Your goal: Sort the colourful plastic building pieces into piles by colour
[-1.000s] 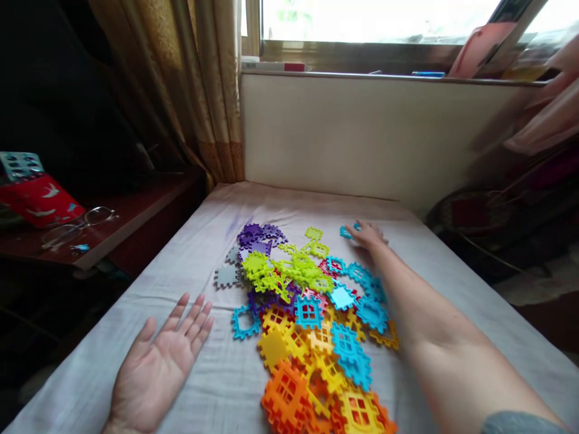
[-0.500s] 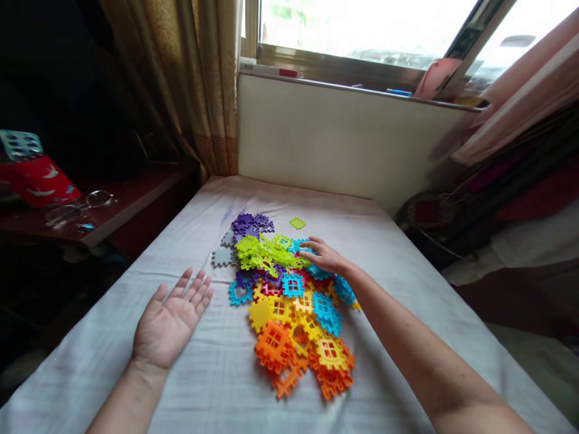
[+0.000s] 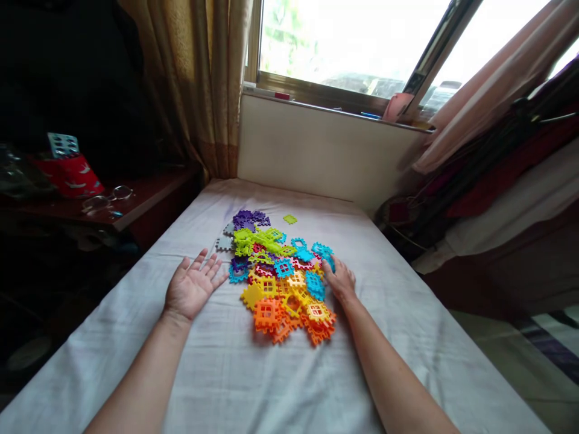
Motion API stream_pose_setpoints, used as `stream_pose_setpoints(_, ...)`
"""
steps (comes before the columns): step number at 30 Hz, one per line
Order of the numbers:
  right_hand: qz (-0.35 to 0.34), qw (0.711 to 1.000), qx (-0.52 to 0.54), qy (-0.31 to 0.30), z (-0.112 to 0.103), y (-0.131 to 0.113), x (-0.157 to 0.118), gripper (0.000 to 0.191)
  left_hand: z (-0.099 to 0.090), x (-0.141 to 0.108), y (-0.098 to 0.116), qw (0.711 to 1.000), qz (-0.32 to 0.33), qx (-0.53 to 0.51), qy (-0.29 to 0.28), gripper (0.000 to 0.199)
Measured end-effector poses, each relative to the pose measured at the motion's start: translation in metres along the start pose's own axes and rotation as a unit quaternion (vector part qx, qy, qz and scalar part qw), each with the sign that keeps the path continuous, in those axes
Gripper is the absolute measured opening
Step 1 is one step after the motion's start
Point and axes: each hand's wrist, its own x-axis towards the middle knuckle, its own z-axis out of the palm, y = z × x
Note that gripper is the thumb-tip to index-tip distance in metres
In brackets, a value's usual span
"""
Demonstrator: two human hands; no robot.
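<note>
Your right hand (image 3: 341, 281) is palm down at 3 o'clock of the pile (image 3: 284, 268) (12 = wall (image 3: 325, 150)). Fingers loosely bent, tips at the blue tiles (image 3: 322, 249) on that edge. Can't tell if you're pinching one or just resting there. Left hand (image 3: 190, 290) is at 9 o'clock, palm up, fingers spread, nothing in it; its tips are just beside a blue frame (image 3: 238, 274).

Looks like sorting by colour or gathering; my read only. To do it well: keep the right fingertips low, push flat, don't press down, or toothed edges may snag. I'd turn the left palm over and use it as a stop.

Materials: tiles look like hard plastic, thin, roughly square, notched all round. Some solid, some with window cut-outs. Orange tiles (image 3: 268, 313) at 6, yellow tile (image 3: 252, 296) at 7, grey tile (image 3: 224, 243) at 10, purple tiles (image 3: 244, 220) at 11, mostly overlapping within each colour. Lime tiles (image 3: 265, 241) heaped nearer 11; one lime tile (image 3: 290, 219) lies flat and apart at 12.

Sheet (image 3: 217, 374) underneath is pale, creased cloth; ridges could catch teeth.
</note>
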Motion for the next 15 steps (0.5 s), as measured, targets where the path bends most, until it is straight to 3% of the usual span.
stream_pose_setpoints(4, -0.041, 0.991, 0.127, -0.005, 0.023, -0.042, -0.015, 0.061, -0.001, -0.002, 0.0, 0.999, -0.022, 0.014, -0.039, 0.041)
stream_pose_setpoints(9, -0.079, 0.959, 0.27, -0.027, 0.041, -0.109, -0.022, 0.062, -0.002, -0.002, 0.0, 0.998, -0.027, 0.012, -0.053, 0.039)
stream_pose_setpoints(12, -0.121, 0.939, 0.315, -0.072, 0.037, -0.145, -0.027, 0.062, -0.004, -0.001, 0.0, 0.997, -0.024, -0.002, -0.078, 0.036)
stream_pose_setpoints(15, -0.181, 0.915, 0.342, -0.116, 0.02, -0.164, -0.031, 0.058, -0.006, -0.001, 0.0, 0.995, -0.027, -0.011, -0.092, 0.032)
